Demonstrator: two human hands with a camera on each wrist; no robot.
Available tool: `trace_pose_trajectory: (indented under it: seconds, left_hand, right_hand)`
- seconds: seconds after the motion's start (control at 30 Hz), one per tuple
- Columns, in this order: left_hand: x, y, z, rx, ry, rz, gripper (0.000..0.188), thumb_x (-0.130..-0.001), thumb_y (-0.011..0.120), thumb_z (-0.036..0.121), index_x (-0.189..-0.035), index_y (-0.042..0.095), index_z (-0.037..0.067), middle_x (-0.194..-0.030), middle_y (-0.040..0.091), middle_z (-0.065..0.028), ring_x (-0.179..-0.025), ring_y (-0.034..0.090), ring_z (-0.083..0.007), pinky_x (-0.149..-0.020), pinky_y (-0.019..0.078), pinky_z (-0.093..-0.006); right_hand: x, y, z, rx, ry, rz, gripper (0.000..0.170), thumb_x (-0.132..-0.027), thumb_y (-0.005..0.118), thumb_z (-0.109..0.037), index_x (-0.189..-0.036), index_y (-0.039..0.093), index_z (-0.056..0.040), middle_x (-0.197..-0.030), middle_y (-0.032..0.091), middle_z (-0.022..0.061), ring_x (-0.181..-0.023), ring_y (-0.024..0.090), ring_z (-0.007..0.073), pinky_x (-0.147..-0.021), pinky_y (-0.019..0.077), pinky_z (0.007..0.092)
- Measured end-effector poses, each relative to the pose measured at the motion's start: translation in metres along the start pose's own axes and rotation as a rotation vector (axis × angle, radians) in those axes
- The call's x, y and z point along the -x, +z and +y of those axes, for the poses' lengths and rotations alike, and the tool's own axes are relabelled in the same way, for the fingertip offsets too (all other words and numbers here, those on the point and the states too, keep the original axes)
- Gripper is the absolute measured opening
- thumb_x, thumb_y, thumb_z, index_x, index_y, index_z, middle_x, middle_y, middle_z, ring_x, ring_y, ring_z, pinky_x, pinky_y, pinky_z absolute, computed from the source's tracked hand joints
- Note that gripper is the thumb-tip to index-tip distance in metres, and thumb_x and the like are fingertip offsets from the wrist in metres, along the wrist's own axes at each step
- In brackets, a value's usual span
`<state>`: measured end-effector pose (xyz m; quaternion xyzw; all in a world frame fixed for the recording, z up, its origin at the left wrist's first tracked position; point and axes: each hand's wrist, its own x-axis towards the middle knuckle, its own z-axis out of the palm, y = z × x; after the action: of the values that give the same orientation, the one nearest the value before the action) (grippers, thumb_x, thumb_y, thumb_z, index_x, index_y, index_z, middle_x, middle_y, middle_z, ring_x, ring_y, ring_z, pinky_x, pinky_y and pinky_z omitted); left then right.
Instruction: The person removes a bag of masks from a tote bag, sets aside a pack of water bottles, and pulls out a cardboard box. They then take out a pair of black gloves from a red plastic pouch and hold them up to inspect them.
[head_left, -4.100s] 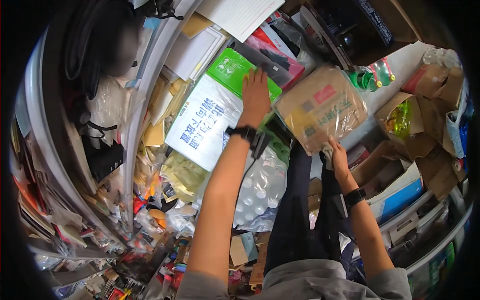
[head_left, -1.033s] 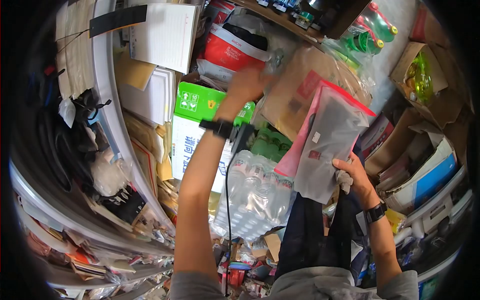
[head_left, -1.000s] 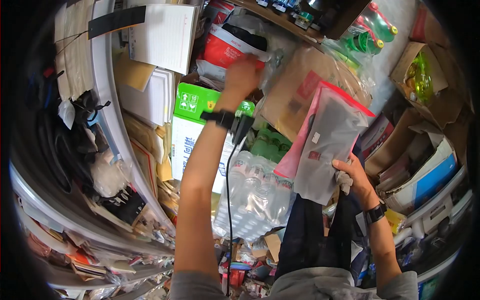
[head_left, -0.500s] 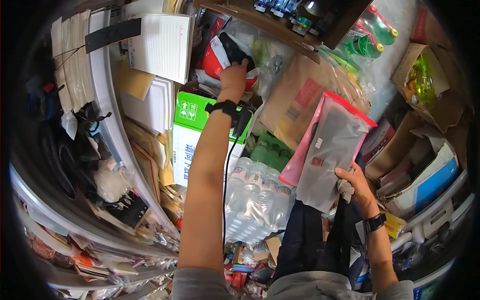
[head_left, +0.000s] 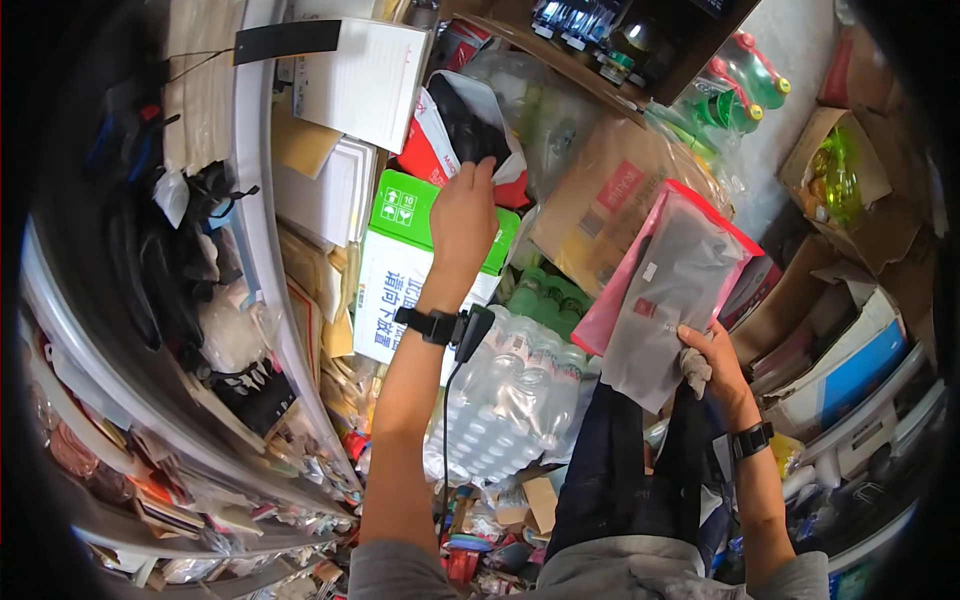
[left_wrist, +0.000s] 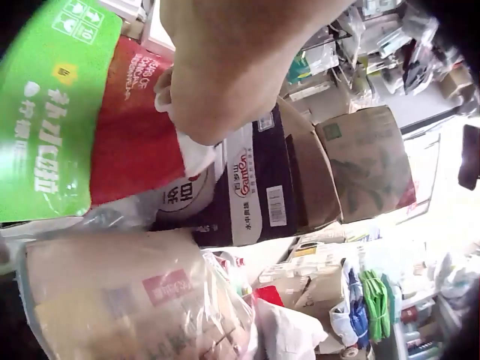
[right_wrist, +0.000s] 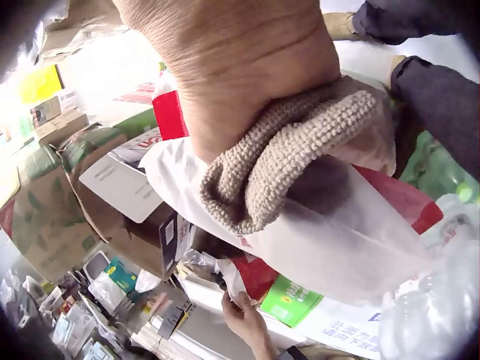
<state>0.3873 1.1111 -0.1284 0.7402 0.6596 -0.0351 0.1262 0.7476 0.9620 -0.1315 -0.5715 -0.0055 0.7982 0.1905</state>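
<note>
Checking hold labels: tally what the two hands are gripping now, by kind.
Bags: 2 (red-and-white bag, left hand; pink-edged translucent pouch, right hand)
Knit cloths: 1 (grey-beige cloth, also right hand)
Total: 3

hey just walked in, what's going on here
A person's left hand pinches the rim of an open red-and-white bag with something black inside, just beyond a green-and-white cardboard box. The right hand holds a flat, translucent grey bag with pink-red edging and a beige knitted cloth. Shrink-wrapped clear bottles sit nearby.
</note>
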Motion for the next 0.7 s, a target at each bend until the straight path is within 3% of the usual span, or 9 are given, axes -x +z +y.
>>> trace_pose_trajectory:
  seconds: [0.07,0.1,0.17,0.2,0.27,0.37,0.53,0.67,0.7]
  left_hand:
    - [0.016,-0.005,-0.006,0.021,0.043,0.022,0.029,-0.089,0.055,0.008,-0.117,0.058,0.008,-0.091,0.058,-0.0155,-0.082,0.059,-0.0360,-0.069,0.0489,-0.0444]
    - [0.021,-0.008,-0.007,0.005,0.063,0.041,0.043,-0.078,0.055,-0.001,-0.121,0.056,0.006,-0.087,0.054,-0.0138,-0.081,0.057,-0.0328,-0.071,0.0478,-0.0415]
    - [0.030,-0.013,-0.007,0.065,0.083,0.067,0.043,-0.079,0.055,-0.001,-0.121,0.056,0.006,-0.087,0.054,-0.0138,-0.080,0.057,-0.0331,-0.071,0.0474,-0.0417]
    - [0.034,-0.018,-0.005,0.123,0.107,0.083,0.043,-0.079,0.055,0.000,-0.121,0.056,0.006,-0.087,0.053,-0.0138,-0.080,0.057,-0.0335,-0.070,0.0470,-0.0419]
    - [0.046,-0.020,0.011,0.161,0.155,0.076,0.047,-0.076,0.055,0.000,-0.122,0.055,0.006,-0.085,0.052,-0.0125,-0.081,0.056,-0.0321,-0.069,0.0458,-0.0417]
    - [0.068,-0.047,0.047,0.247,0.234,0.067,0.051,-0.073,0.055,-0.001,-0.123,0.054,0.005,-0.085,0.050,-0.0113,-0.078,0.054,-0.0301,-0.067,0.0454,-0.0401]
    - [0.109,-0.090,0.077,0.325,0.270,0.088,0.049,-0.068,0.055,-0.005,-0.116,0.061,0.007,-0.075,0.047,-0.0095,-0.070,0.053,-0.0290,-0.061,0.0438,-0.0399]
    - [0.147,-0.142,0.064,0.040,0.134,0.050,0.052,-0.068,0.058,0.002,-0.120,0.061,0.009,-0.080,0.048,-0.0046,-0.073,0.052,-0.0218,-0.064,0.0433,-0.0335]
    - [0.158,-0.151,0.057,0.027,0.085,0.078,0.052,-0.068,0.057,0.001,-0.120,0.062,0.009,-0.077,0.045,-0.0060,-0.071,0.051,-0.0237,-0.063,0.0422,-0.0353]
  right_hand:
    - [0.004,0.002,-0.004,0.038,-0.006,0.021,0.045,-0.083,0.073,-0.018,-0.120,0.055,-0.0006,-0.106,0.065,0.0066,-0.088,0.062,0.0134,-0.079,0.0489,0.0268]
    - [0.007,0.004,-0.005,0.045,-0.012,0.019,0.045,-0.083,0.073,-0.018,-0.120,0.055,-0.0006,-0.106,0.065,0.0066,-0.088,0.062,0.0134,-0.079,0.0489,0.0268]
    - [0.011,0.007,-0.006,0.046,-0.027,0.067,0.039,-0.084,0.072,-0.018,-0.116,0.057,-0.0016,-0.095,0.065,0.0041,-0.074,0.060,0.0098,-0.066,0.0485,0.0234]
    - [0.012,0.006,-0.006,0.055,-0.032,0.065,0.039,-0.084,0.072,-0.018,-0.116,0.057,-0.0016,-0.095,0.065,0.0041,-0.074,0.060,0.0098,-0.066,0.0485,0.0234]
    - [0.012,0.003,-0.005,0.062,-0.013,0.055,0.033,-0.085,0.071,-0.017,-0.112,0.057,-0.0025,-0.082,0.062,0.0013,-0.057,0.054,0.0059,-0.051,0.0426,0.0206]
    - [0.018,0.005,-0.003,0.066,-0.024,0.083,0.030,-0.086,0.070,-0.015,-0.110,0.057,-0.0030,-0.075,0.060,-0.0002,-0.048,0.047,0.0040,-0.043,0.0368,0.0201]
    - [0.045,0.009,-0.009,0.140,-0.039,0.041,0.031,-0.086,0.069,-0.014,-0.112,0.056,-0.0023,-0.079,0.062,0.0016,-0.050,0.050,0.0055,-0.045,0.0382,0.0204]
    - [0.055,0.012,-0.008,0.185,-0.078,0.071,0.027,-0.087,0.068,-0.013,-0.109,0.058,-0.0021,-0.079,0.062,0.0017,-0.050,0.050,0.0059,-0.044,0.0378,0.0203]
    - [0.056,0.010,-0.009,0.194,-0.085,0.069,0.025,-0.087,0.068,-0.013,-0.108,0.058,-0.0024,-0.078,0.061,0.0010,-0.050,0.050,0.0058,-0.044,0.0374,0.0201]
